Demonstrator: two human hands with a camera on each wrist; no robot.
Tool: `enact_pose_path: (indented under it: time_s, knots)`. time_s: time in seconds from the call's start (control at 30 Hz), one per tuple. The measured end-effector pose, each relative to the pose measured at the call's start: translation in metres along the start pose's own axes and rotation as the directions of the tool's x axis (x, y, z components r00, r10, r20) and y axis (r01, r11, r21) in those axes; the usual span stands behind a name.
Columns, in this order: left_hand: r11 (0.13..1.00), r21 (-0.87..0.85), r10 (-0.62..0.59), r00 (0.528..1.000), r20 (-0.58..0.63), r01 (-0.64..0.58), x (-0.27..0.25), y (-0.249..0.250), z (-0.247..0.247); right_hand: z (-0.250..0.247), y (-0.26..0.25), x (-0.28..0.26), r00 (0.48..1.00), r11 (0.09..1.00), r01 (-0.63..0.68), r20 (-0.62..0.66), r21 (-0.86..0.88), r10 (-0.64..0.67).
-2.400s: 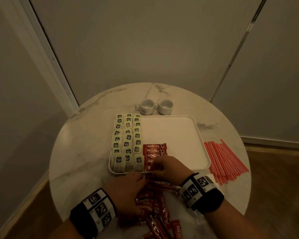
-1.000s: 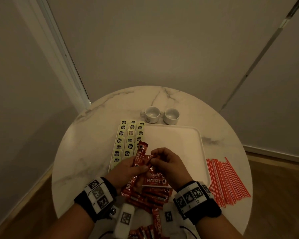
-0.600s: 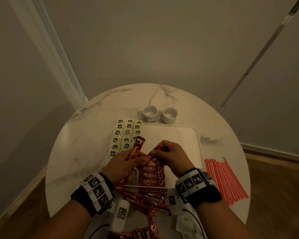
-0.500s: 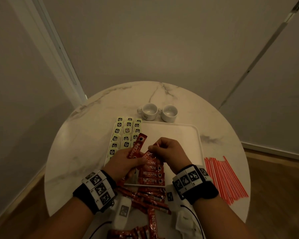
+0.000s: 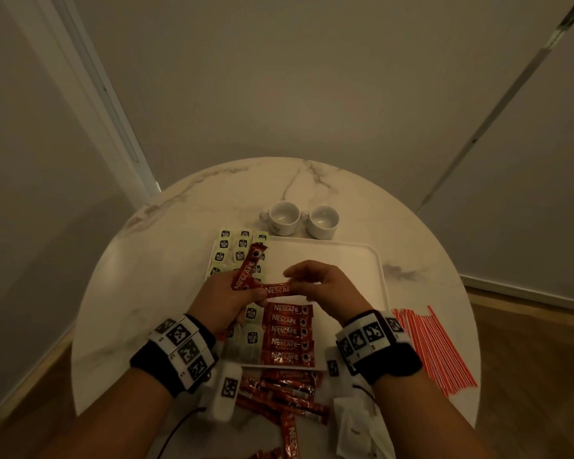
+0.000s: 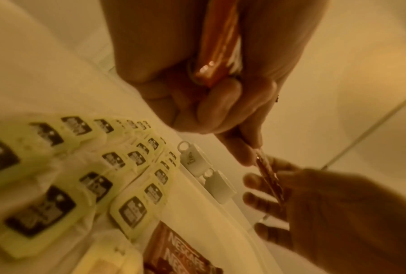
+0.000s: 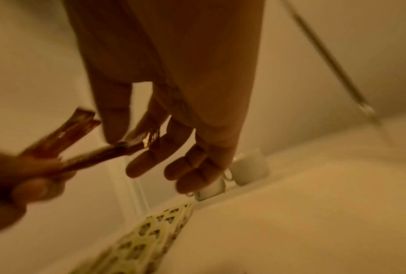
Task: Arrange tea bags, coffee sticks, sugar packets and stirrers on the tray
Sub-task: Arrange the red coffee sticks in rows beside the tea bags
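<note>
Holding coffee sticks (image 5: 249,271) in left hand (image 5: 227,301) | right hand (image 5: 325,291) pinches one | cups (image 5: 304,220) beyond tray (image 5: 355,260)

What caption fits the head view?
Both hands hold a coffee stick above the tray.

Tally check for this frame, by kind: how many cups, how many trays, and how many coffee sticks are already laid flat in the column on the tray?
Cups: 2
Tray: 1
Coffee sticks laid flat on the tray: 5
Total: 8
</note>
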State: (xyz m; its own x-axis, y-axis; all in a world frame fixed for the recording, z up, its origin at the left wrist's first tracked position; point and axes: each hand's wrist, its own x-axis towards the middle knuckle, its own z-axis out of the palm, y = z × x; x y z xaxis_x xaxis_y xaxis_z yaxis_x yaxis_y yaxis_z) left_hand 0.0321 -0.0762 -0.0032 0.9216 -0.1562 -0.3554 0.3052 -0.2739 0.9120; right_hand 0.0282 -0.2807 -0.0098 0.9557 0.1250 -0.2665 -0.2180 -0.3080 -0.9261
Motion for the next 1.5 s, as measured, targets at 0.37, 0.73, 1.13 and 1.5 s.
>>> enact_pose_path:
  time_s: [0.37, 0.73, 1.13, 1.5]
  knots:
    - [0.998, -0.045, -0.037, 0.994, -0.106, 0.032, 0.001, -0.009, -0.018, 0.006, 0.019, 0.055, 0.983, 0.808, -0.147, 0.007, -0.571, 0.184]
    - [0.995, -0.095, -0.037, 0.997, -0.071, 0.03, -0.004, -0.018, -0.039, 0.013, 0.04, 0.068, 0.976, 0.791, -0.169, 0.013, -0.588, 0.218]
    - [0.995, -0.09, -0.048, 0.999, -0.024, 0.045, -0.002, -0.014, -0.033, 0.014, 0.043, 0.065, 0.978, 0.804, -0.156, 0.024, -0.574, 0.206]
    - [0.972, -0.186, -0.105, 0.975, 0.196, 0.142, 0.004, -0.002, -0.011, 0.012, 0.005, 0.033, 0.991, 0.997, -0.049, -0.123, -0.055, 0.042]
